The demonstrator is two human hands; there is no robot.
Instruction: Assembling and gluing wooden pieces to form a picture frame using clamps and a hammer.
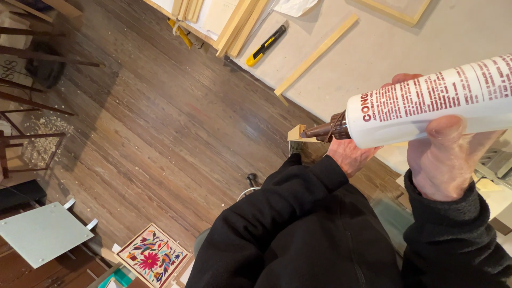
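Right hand: the right hand (pixel 445 160) is clenched around the body of a white glue bottle (pixel 432 104), thumb pressed across the near side, fingertips showing above the far edge.
Glue bottle: held near level, brown nozzle (pixel 322 130) pointing away from the right hand toward the left hand; the nozzle tip meets the cut end of a small pale wooden piece (pixel 296 133). Contents of the bottle cannot be seen through its white wall.
Left hand: the left hand (pixel 349 154) sits under the nozzle, mostly hidden by the bottle and the black sleeve (pixel 298 186). It appears to steady the wooden piece, but the fingers are out of sight, so how far it is closed cannot be told.
Wooden piece: just beyond the left hand, at the edge of the worktop (pixel 384 48), its mitred end facing the nozzle.
Worktop, beyond the hands: a long pale wooden strip (pixel 316 55) lies loose, well apart from both hands; farther off lies a yellow and black utility knife (pixel 265 45), beside a stack of pale wooden bars (pixel 239 26).
Floor, beside the left arm: dark wooden floorboards (pixel 160 133); a framed embroidered flower panel (pixel 152 256) and a pale green board (pixel 42 233) lie well apart from the hands.
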